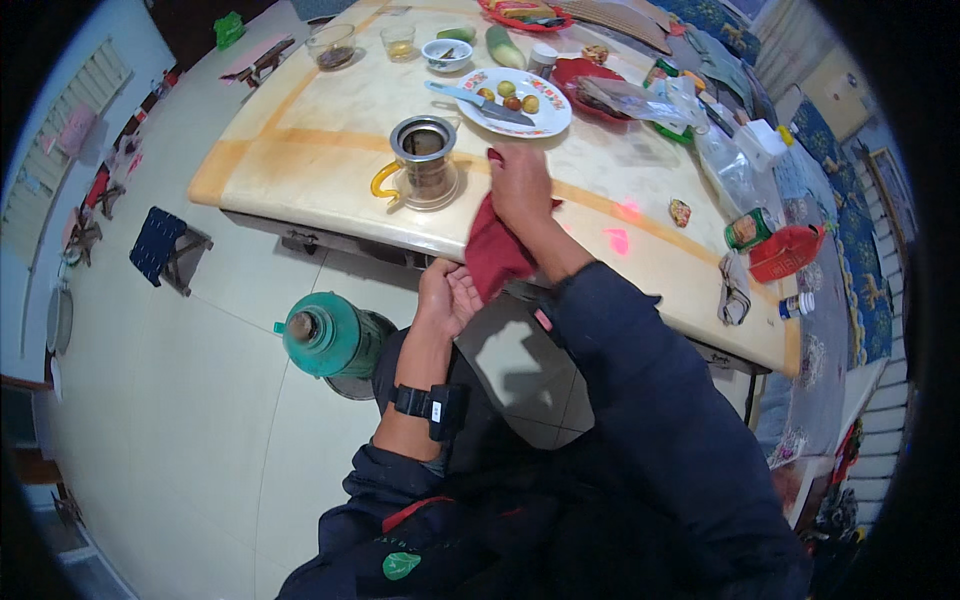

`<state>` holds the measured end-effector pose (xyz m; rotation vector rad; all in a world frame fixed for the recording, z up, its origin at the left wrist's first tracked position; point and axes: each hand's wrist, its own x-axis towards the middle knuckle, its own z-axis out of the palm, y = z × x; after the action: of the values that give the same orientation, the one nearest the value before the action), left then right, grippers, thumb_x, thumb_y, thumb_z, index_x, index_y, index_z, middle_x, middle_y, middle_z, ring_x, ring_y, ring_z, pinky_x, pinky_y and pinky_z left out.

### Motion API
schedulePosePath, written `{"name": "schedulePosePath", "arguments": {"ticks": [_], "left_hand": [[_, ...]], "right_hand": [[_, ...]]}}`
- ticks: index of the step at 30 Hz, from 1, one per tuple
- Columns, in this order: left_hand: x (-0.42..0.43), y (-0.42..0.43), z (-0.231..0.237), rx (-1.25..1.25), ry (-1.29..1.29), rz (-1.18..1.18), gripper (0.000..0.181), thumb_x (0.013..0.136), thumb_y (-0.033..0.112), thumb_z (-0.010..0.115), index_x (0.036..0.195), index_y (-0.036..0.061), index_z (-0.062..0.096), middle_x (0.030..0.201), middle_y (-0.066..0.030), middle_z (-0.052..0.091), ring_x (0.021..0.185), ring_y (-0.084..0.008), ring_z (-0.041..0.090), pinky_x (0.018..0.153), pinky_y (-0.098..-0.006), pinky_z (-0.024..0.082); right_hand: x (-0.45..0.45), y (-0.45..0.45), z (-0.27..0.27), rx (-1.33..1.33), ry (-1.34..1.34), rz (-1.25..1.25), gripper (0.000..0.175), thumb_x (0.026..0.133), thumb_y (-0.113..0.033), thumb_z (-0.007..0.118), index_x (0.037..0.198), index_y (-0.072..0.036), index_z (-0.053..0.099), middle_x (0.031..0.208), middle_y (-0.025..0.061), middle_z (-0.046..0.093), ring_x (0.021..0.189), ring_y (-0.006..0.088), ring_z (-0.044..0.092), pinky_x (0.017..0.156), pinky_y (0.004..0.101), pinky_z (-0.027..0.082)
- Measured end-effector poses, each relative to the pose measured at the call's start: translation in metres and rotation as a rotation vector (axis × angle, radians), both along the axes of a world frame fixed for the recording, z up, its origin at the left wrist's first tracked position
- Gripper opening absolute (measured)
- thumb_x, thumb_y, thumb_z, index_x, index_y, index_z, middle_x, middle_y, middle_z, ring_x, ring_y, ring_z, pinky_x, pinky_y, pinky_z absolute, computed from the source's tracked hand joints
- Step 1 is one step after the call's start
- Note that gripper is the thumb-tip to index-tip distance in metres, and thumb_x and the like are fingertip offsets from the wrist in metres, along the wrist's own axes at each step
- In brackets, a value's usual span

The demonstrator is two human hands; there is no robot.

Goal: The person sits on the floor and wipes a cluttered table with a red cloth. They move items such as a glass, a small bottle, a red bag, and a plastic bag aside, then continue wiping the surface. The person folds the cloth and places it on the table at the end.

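My right hand (523,184) grips a dark red cloth (495,251) at the near edge of the marble-look table (322,176); the cloth hangs over that edge. Just below, my left hand (450,300) is palm up with its fingers curled beside the cloth's lower end; whether they touch it is hard to tell. To the left of the cloth stands a glass teapot (427,176) with a metal strainer and an amber handle, without a lid on it. Behind my right hand, a floral plate (553,124) bears small round fruits (511,103) and a knife with a light blue handle (457,91).
A green thermos flask (322,337) stands on the floor by my left knee, with a folding stool (161,244) farther left. Glasses (331,46), a small bowl (447,55) and cucumbers (504,46) lie toward the back. Cans (750,229), a red pouch (786,253) and plastic bags crowd the right side.
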<state>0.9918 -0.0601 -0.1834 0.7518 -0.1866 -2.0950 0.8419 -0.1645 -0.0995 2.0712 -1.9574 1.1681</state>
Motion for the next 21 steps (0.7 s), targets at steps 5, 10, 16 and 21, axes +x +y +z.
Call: {"name": "schedulePosePath", "arguments": {"ticks": [5,10,16,21], "left_hand": [[0.006,0.006,0.007,-0.081,0.004,0.033,0.052,0.097,0.027,0.047,0.137,-0.0052,0.058,0.131,-0.0218,0.07,0.115,-0.0388,0.072,0.096,-0.0504,0.063],[0.004,-0.003,-0.006,-0.012,0.032,0.037,0.053,0.1,0.022,0.041,0.143,-0.0086,0.052,0.144,-0.0257,0.064,0.128,-0.0348,0.067,0.113,-0.0517,0.053],[0.0,-0.007,-0.013,-0.025,-0.017,0.035,0.046,0.105,0.026,0.04,0.132,-0.006,0.059,0.124,-0.0235,0.072,0.112,-0.0331,0.073,0.1,-0.0467,0.06],[-0.002,-0.003,0.0,-0.044,-0.092,0.012,0.057,0.104,0.035,0.044,0.126,-0.0156,0.058,0.11,-0.0329,0.073,0.095,-0.0389,0.078,0.083,-0.0439,0.068]], "right_hand": [[0.001,-0.005,-0.001,-0.034,-0.057,0.16,0.017,0.091,-0.005,0.061,0.097,-0.002,0.076,0.101,0.0197,0.073,0.102,0.0423,0.064,0.093,0.0516,0.053],[0.011,0.06,0.004,-0.071,0.072,0.272,0.016,0.094,-0.008,0.056,0.09,-0.005,0.071,0.096,0.0161,0.07,0.088,0.0362,0.061,0.082,0.0454,0.05],[0.001,0.13,0.012,0.016,-0.04,0.477,0.016,0.088,-0.012,0.068,0.103,-0.009,0.075,0.107,0.0068,0.071,0.1,0.0327,0.063,0.091,0.0429,0.055],[-0.065,0.107,0.018,0.205,-0.08,0.399,0.012,0.091,-0.016,0.07,0.099,-0.01,0.075,0.108,0.0113,0.07,0.099,0.0352,0.067,0.089,0.046,0.056]]}}
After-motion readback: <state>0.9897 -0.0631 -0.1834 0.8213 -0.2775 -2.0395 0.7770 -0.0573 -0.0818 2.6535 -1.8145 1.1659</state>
